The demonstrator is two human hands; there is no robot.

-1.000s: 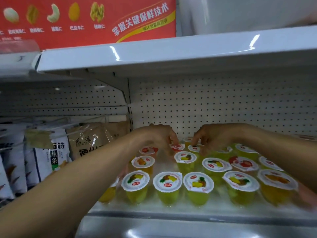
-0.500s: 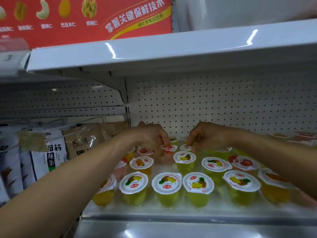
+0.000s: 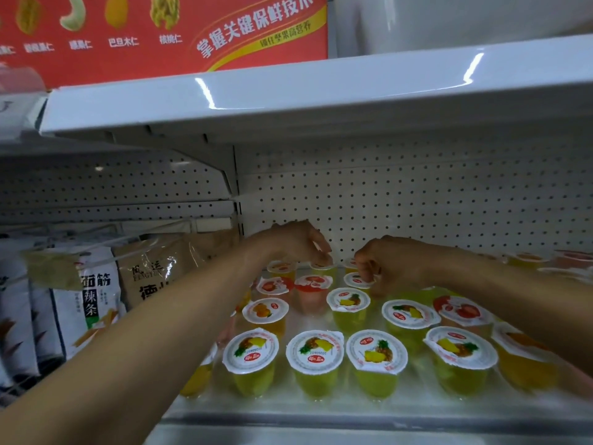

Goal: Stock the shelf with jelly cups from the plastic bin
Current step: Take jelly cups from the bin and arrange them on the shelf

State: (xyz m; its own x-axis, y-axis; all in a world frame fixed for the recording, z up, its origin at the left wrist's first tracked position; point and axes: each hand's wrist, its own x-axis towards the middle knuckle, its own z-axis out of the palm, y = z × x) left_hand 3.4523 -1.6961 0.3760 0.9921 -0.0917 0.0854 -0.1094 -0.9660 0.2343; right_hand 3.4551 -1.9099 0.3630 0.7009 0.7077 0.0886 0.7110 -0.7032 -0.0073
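Head view, from below a white upper shelf (image 3: pixel 321 91) that spans the frame's upper half, with a red sign (image 3: pixel 160 33) of printed nuts and Chinese text above it at upper left. A white pegboard panel (image 3: pixel 433 194) fills the middle behind everything. Along the bottom runs the lower shelf (image 3: pixel 321 412), and the jelly cups (image 3: pixel 315 351) stand on it in rows from its front edge back to the pegboard.

Two bare forearms reach in, the left forearm (image 3: pixel 144 332) from lower left and the right forearm (image 3: pixel 513 293) from the right edge. Hanging snack bags (image 3: pixel 93 297) crowd the left side, with a brown bag (image 3: pixel 154 271) just beside them.

Front-row cups are yellow-green with pineapple lids. Behind them are an orange-lidded cup (image 3: pixel 264 311) and strawberry-lidded cups (image 3: pixel 313 284); more cups blur out at the right edge.

At frame centre, the left hand (image 3: pixel 295 242) bends down at the wrist, its fingertips (image 3: pixel 325 256) curled onto the top of a rear cup (image 3: pixel 322 268) against the pegboard. Just right of it, the right hand (image 3: pixel 398 264) has its fingers (image 3: pixel 365 273) curled in a pinch on the lid rim of a white-lidded cup (image 3: pixel 354 280) one row nearer.
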